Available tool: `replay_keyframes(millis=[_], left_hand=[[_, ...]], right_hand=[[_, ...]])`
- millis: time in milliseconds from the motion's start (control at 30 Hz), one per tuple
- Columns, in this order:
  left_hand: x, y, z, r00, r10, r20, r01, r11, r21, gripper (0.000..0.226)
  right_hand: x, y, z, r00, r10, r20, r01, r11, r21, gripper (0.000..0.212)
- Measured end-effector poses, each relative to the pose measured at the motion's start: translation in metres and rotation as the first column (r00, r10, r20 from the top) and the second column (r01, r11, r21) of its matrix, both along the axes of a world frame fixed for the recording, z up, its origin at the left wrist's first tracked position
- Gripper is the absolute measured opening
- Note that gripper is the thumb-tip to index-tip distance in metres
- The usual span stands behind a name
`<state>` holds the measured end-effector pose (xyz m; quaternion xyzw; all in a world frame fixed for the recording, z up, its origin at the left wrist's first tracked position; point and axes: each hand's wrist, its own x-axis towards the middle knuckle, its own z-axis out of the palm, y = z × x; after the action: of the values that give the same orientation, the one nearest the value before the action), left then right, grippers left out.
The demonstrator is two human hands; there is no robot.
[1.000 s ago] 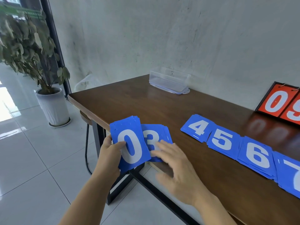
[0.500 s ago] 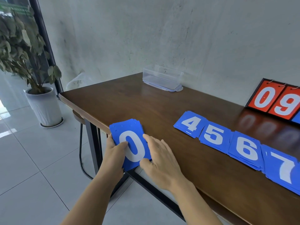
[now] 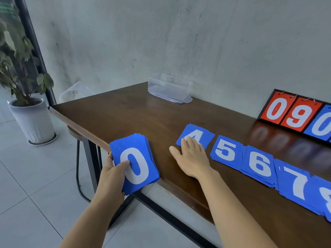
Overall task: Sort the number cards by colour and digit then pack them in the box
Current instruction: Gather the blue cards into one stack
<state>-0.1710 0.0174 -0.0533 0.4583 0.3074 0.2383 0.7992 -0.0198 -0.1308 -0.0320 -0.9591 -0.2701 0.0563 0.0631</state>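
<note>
Gripping a thick stack of blue cards (image 3: 138, 158) over the near edge of the glossy dark wooden table (image 3: 125, 117), our left hand (image 3: 111, 176) curls round its side, with the thumb across the white "0" printed on top. Our right hand (image 3: 192, 158) lies flat and relaxed, its straight fingers resting on the near corner of the "4" pile (image 3: 200, 134). Beside it run more flat rectangular blue piles, edge to edge: "5" (image 3: 226, 151), "6" (image 3: 258, 164) and "7" (image 3: 295, 183). We see the clear plastic box (image 3: 170, 89), rounded at the corners, standing well apart by the rough grey wall. A black-framed flip scoreboard (image 3: 295, 113) shows a red "0", a red "9" and a blue "0".
</note>
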Motion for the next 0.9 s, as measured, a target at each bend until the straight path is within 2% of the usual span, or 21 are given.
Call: replay_keyframes(millis=[267, 500, 600, 667, 700, 767, 833, 900], left_hand=[[-0.003, 0.0, 0.001, 0.999, -0.023, 0.026, 0.023, 1.0, -0.021, 0.038], [-0.006, -0.01, -0.002, 0.996, -0.062, 0.067, 0.064, 0.997, -0.034, 0.04], [-0.009, -0.014, -0.003, 0.995, -0.076, 0.065, 0.078, 0.997, -0.019, 0.04], [-0.01, -0.018, -0.004, 0.995, -0.086, 0.056, 0.086, 0.996, -0.002, 0.042], [-0.01, -0.02, -0.004, 0.995, -0.091, 0.051, 0.091, 0.996, 0.004, 0.043], [-0.011, -0.025, -0.004, 0.994, -0.1, 0.042, 0.099, 0.995, 0.008, 0.044], [-0.01, -0.029, -0.004, 0.994, -0.107, 0.038, 0.106, 0.994, 0.021, 0.044], [-0.009, -0.031, -0.005, 0.991, -0.123, 0.044, 0.121, 0.991, 0.048, 0.046]], right_hand=[[-0.058, -0.015, -0.002, 0.967, 0.254, 0.003, -0.25, 0.953, 0.173, 0.057], [-0.099, -0.034, -0.01, 0.906, 0.41, 0.105, -0.422, 0.853, 0.308, 0.069], [-0.104, -0.042, -0.016, 0.932, 0.342, 0.123, -0.355, 0.789, 0.501, 0.059], [-0.098, -0.045, -0.016, 0.975, 0.143, 0.171, -0.22, 0.755, 0.618, 0.06], [-0.094, -0.044, -0.015, 0.985, 0.043, 0.169, -0.141, 0.769, 0.624, 0.064], [-0.091, -0.04, -0.012, 0.994, -0.053, 0.097, -0.003, 0.864, 0.504, 0.074], [-0.091, -0.033, -0.012, 0.999, -0.03, 0.034, 0.014, 0.913, 0.408, 0.078], [-0.098, -0.024, -0.012, 0.999, 0.029, 0.036, -0.042, 0.899, 0.436, 0.077]])
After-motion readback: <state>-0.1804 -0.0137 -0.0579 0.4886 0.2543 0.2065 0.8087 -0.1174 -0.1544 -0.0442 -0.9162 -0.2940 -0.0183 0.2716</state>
